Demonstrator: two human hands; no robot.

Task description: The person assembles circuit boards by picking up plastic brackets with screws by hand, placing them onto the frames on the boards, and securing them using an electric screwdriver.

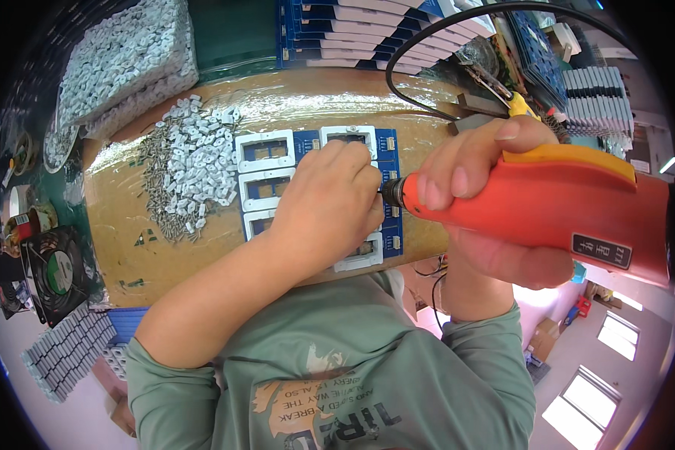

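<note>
My right hand (469,161) is wrapped round a red electric screwdriver (540,199) with an orange lever along its top. Its black bit end points left, at the right edge of my left hand (330,199). The left hand lies over a blue circuit board (388,169), fingers bent and pressed together; whatever they hold at the bit is hidden. Several white rectangular frames (277,163) sit on the board in two columns, partly covered by the left hand and wrist.
Left of the board lie a heap of small white clips (202,154) and a pile of screws (155,176). Behind are a bulky stack of white parts (127,64) and stacked blue-and-white panels (367,34). A black cable (392,64) arches at the back right. A fan (56,274) stands left.
</note>
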